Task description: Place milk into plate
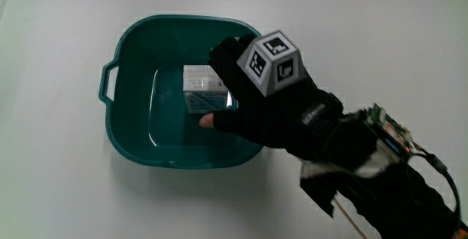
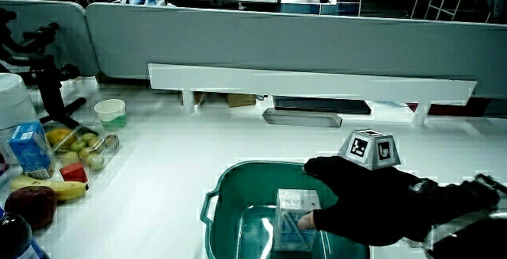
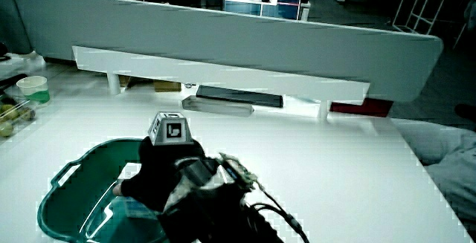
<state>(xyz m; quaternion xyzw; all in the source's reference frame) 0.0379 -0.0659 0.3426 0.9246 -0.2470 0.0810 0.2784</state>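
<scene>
- The hand [image 1: 263, 104] grips the milk [image 1: 203, 87], a small white and blue carton, thumb on the side nearer the person and fingers curled over its top.
- The milk stands inside the basin [image 1: 128, 56], a teal tub with a handle on its rim, serving as the plate; whether the carton rests on the basin's floor cannot be told.
- The patterned cube [image 1: 273, 61] rides on the hand's back, above the basin's rim.
- In a side view, the milk [image 2: 295, 215] sits low in the basin [image 2: 230, 181] under the hand [image 2: 364, 203].
- Well apart from the basin lie a banana [image 2: 67, 189], a cup [image 2: 110, 112] and a blue carton [image 2: 30, 148].
</scene>
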